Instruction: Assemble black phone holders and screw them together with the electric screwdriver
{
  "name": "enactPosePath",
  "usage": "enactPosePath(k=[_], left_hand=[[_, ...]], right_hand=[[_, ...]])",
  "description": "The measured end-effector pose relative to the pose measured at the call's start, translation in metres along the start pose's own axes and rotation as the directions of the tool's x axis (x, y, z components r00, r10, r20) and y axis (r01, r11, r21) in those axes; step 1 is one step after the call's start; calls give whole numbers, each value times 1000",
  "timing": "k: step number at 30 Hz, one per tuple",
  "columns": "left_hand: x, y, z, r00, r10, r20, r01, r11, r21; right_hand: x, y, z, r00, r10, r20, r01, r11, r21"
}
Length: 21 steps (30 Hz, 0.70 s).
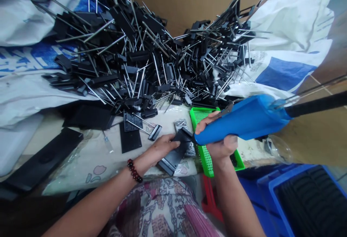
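Note:
My left hand (162,146), with a beaded bracelet at the wrist, grips a flat black plastic part (176,153) at the table's front edge. My right hand (221,146) is wrapped round a blue electric screwdriver (233,121). Its dark tip points left and meets the right end of the black part, where the exact contact is hidden. Just beyond my left hand lies a black clamp piece (155,132) with two long metal rods. Beneath the screwdriver sits a green perforated basket (205,157), partly covered by my right hand.
A large heap of black parts with metal rods (151,56) fills the back of the table. White-and-blue sacks (287,63) flank it. Black plates (130,141) lie left of centre, near a small clear-handled screwdriver (107,143). A blue crate (273,193) stands low at right.

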<state>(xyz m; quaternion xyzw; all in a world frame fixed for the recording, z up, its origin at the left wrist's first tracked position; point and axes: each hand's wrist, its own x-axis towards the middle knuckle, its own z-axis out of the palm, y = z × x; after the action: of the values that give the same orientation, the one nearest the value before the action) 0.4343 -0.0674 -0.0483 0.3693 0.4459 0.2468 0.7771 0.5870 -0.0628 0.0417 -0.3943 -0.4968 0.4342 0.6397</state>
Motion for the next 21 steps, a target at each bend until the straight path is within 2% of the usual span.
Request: enactPosePath(k=[5, 9, 12, 16, 21], left_hand=[[2, 1, -1, 999, 3, 45, -1, 999, -42], [1, 3, -2, 999, -16, 50, 17, 1000, -10], [-1, 5, -2, 997, -33, 63, 33, 999, 2], [-3, 9, -3, 995, -32, 92, 23, 995, 98], [-1, 14, -4, 987, -67, 146, 35, 977, 210]], right_hand=[[-2, -1, 1, 994, 68, 86, -73, 996, 58], [-1, -4, 0, 995, 20, 103, -25, 999, 47], [5, -15, -1, 997, -42, 68, 39, 998, 40], [11, -30, -2, 998, 13, 56, -16, 998, 53], [12, -18, 3, 999, -24, 22, 23, 999, 47]])
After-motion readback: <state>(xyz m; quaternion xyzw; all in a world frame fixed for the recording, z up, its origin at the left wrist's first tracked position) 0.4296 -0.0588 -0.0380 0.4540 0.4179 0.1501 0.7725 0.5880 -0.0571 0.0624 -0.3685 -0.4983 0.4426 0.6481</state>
